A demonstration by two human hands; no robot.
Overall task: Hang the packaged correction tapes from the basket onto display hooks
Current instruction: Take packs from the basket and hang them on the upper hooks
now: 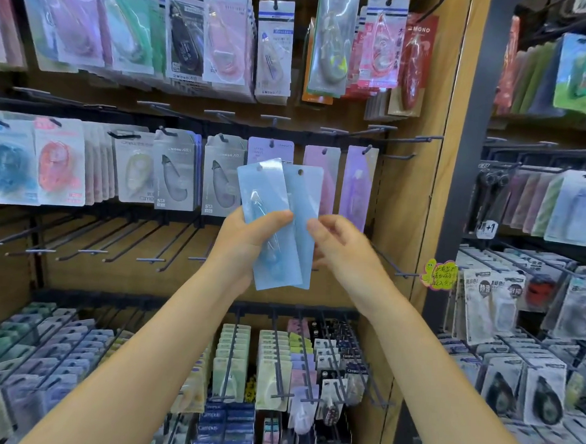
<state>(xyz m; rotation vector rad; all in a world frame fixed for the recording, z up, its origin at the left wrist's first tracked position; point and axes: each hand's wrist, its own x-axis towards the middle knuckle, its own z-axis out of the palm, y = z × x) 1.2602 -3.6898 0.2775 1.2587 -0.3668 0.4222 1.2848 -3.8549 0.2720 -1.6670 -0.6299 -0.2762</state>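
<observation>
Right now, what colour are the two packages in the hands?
Light blue, both correction tape packages, held in the left hand; clearest in the head view.

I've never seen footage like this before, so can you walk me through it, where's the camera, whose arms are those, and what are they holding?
There is no machine here. The one picture comes from a camera worn on a person's head, looking forward and down, so the two bare arms reaching in from the bottom are that person's own.

They stand facing a shop display wall of metal hooks, many hung with packaged correction tapes; the row at hand level is mostly bare.

The left hand grips two light blue packages, fanned apart. The front package shows a blue correction tape inside; the back package overlaps behind it. Each has a hanging hole at the top. The right hand is at the back package's edge, its fingers blurred, so I cannot tell whether they pinch it.

No basket is in view.
</observation>
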